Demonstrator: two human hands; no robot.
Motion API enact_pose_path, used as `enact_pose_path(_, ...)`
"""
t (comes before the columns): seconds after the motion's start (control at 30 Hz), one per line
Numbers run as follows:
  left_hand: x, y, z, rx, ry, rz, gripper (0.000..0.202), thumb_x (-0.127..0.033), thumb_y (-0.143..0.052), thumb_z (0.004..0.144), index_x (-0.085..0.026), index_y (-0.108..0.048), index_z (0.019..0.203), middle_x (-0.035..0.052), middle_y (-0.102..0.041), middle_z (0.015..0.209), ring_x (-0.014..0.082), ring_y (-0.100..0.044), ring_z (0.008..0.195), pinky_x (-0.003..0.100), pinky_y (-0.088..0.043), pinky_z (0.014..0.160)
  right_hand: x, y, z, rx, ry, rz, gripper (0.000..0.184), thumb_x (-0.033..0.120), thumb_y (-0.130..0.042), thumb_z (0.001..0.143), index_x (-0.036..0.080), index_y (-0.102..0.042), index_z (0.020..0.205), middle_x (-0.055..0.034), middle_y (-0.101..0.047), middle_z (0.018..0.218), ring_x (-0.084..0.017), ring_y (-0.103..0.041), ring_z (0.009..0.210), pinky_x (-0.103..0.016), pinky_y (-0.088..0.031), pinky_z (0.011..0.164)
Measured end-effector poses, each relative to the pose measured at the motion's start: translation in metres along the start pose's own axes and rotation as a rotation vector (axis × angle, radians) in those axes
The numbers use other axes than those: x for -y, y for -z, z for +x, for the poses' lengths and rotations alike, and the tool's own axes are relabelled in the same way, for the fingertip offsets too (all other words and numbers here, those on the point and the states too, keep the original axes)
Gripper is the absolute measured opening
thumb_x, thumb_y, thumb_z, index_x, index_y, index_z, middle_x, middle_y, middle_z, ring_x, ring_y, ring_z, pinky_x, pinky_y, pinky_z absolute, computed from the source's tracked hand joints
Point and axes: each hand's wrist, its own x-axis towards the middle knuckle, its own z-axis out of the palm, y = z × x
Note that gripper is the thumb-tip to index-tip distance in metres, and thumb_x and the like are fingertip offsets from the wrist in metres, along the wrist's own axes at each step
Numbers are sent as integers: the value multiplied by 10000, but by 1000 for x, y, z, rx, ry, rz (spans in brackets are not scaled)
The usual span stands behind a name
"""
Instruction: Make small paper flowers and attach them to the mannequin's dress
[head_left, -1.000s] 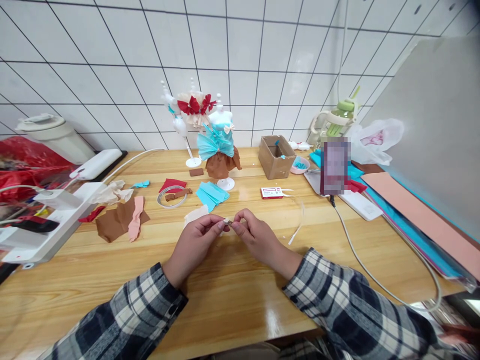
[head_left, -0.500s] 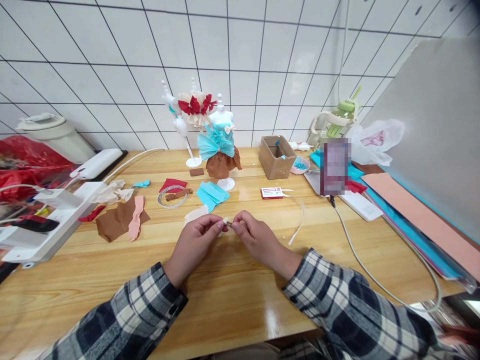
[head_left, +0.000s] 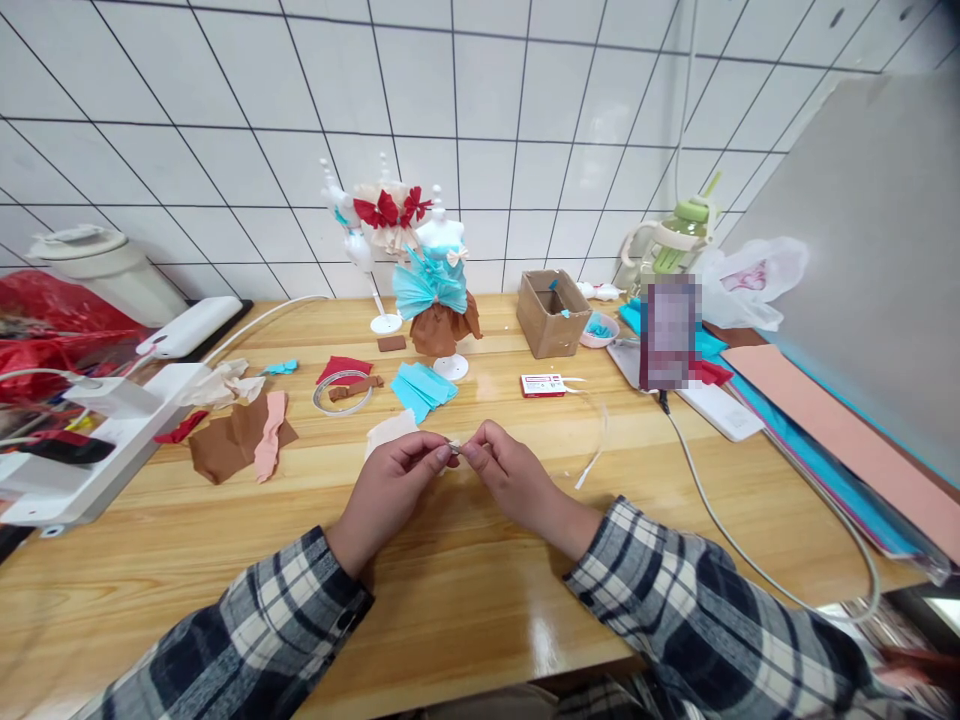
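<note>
Over the middle of the table, my left hand [head_left: 406,475] and my right hand [head_left: 511,478] meet, fingertips nearly touching. Both are closed in a pinch on a small pale piece with a greyish, shiny bit [head_left: 454,448]; it is mostly covered by fingers, so its kind is unclear. Just behind my left hand lies a cream paper piece [head_left: 390,430]. Beyond it are folded turquoise paper pieces [head_left: 424,388]. A small white dress form wearing a turquoise and brown paper dress [head_left: 431,285] stands upright behind them.
Paper scraps [head_left: 232,440] and a power strip [head_left: 112,470] lie at left. A tape ring [head_left: 343,408] is near red paper. At right are a cardboard box [head_left: 553,315], a small red-and-white box [head_left: 543,386], a phone [head_left: 669,333] with a cable, and paper sheets [head_left: 840,430].
Both hands stay almost in place. The small pale piece between the fingertips shows less now, and the shiny bit has turned slightly. The whole view has shifted a little.
</note>
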Motion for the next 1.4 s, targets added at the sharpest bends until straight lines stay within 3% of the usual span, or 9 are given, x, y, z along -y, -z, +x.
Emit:
enact_pose_path(0.63, 6, -4, -2, -48, -25, -35, 198, -369, -637, 808, -182, -700, 825, 23, -719, 844, 162, -631, 814, 252, -473, 796, 2, -4, -1, -21, 9, 103, 278, 471, -433, 905, 226, -407, 776, 67, -443, 597, -119, -403, 546, -251, -296, 538)
enact_pose_path(1.13, 8, -1, 0, 8, -7, -2, 229, -397, -614, 823, -179, -685, 820, 16, -687, 779, 159, -613, 774, 258, -464, 774, 2, 2, 1, 5, 45, 25, 260, 436, -455, 911, 216, -432, 773, 51, -525, 667, -117, -455, 609, -241, -316, 570)
enact_pose_path(1.4, 3, -5, 0, -34, 24, 27, 271, -430, -608, 813, -170, -683, 797, 38, -701, 800, 180, -617, 784, 288, -466, 789, 4, -5, -3, -36, 2, 138, 263, 455, -427, 922, 220, -447, 807, 67, -483, 606, -107, -429, 539, -236, -298, 531)
